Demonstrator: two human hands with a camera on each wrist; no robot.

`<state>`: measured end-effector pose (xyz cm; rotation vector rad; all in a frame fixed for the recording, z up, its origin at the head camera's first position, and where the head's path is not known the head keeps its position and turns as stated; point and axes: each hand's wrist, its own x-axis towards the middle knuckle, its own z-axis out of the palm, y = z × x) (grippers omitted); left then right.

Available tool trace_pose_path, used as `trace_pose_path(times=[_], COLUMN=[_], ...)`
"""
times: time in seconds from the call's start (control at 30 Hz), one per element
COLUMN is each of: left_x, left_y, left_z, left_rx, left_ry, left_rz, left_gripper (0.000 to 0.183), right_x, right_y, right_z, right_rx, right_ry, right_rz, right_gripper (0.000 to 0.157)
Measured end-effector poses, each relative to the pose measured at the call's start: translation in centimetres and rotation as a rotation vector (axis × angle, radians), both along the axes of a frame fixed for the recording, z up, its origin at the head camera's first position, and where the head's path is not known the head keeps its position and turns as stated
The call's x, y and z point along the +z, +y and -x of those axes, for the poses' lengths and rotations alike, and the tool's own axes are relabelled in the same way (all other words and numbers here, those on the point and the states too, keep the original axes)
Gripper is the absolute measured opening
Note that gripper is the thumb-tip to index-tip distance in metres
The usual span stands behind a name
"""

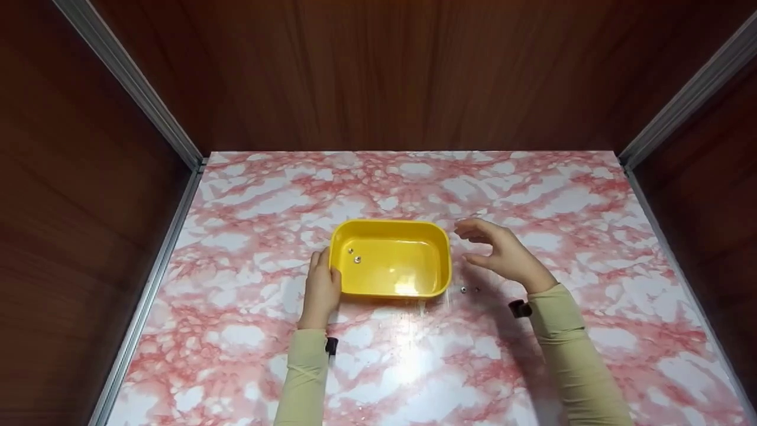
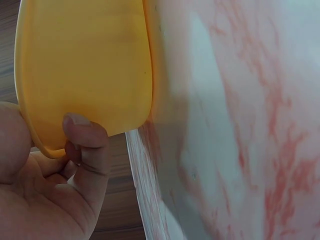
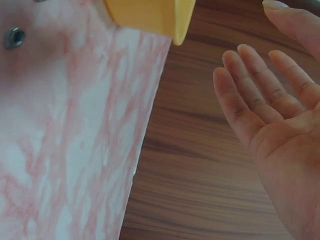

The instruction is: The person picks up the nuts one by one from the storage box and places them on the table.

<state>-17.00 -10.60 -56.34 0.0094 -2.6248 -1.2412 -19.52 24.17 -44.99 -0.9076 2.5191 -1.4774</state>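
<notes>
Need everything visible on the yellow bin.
The bin is a rounded rectangle, yellow, open-topped, with a thin rim and smooth walls; it looks like plastic. Its floor is glossy, with a bright reflection toward the near side. It is upright, long side running left to right, and appears to sit on the marbled table, though its underside is hidden. The left hand grips its left end. Two small metal parts lie inside, near that end.
</notes>
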Motion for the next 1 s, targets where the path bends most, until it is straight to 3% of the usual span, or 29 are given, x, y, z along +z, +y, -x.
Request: trace_pose_path(times=[0.53,1.0], left_x=[0.0,0.1], left_y=[-0.1,-0.1], left_z=[0.1,0.0], left_rx=[0.012,0.003], left_ry=[-0.004,-0.042], left_rz=[0.012,0.006], left_gripper=[0.044,0.045], right_x=[0.9,1.2], right_y=[-2.0,-4.1], right_z=[0.7,1.0], right_rx=[0.029,0.059], right_ry=[0.027,-0.002], right_rz=[0.001,0.017], right_gripper=[0.048,0.049])
